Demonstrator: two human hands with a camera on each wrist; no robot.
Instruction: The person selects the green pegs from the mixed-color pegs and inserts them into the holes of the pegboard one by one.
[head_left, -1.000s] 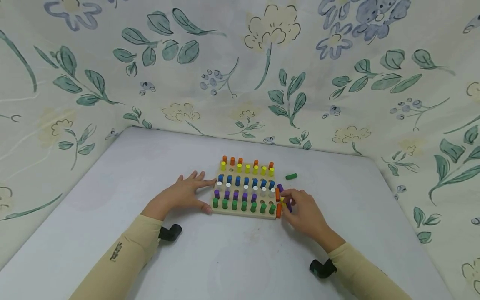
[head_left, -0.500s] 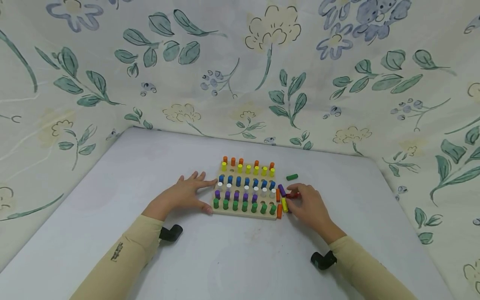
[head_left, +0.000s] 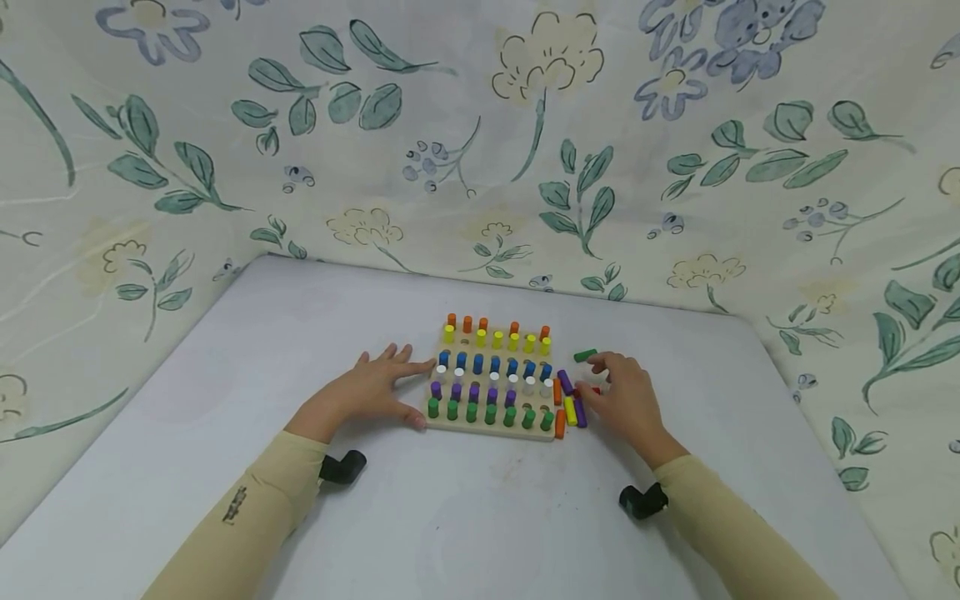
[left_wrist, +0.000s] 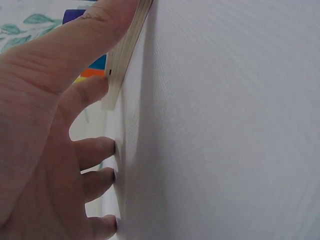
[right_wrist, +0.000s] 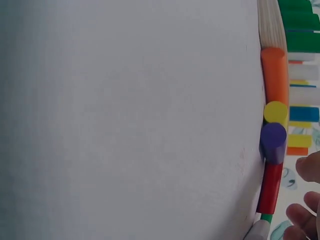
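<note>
A wooden pegboard carries rows of upright orange, yellow, blue, white, purple and green pegs. My left hand is spread at its left side, with the thumb and index finger touching the board's edge and the other fingertips on the table. To the right of the board, my right hand hovers over loose pegs, its thumb and fingers apart and nothing visible between them. A red peg lies below it, partly covered in the head view. Just beyond the fingertips is a loose green peg.
Loose beside the board's right edge lie two orange pegs, a yellow peg and two purple pegs. A pale rounded end shows low in the right wrist view. Flowered cloth rises behind the white table.
My right hand has moved away from the yellow and purple pegs, rightward and farther back, toward the red and green pegs. The left hand stays at the board's edge.
</note>
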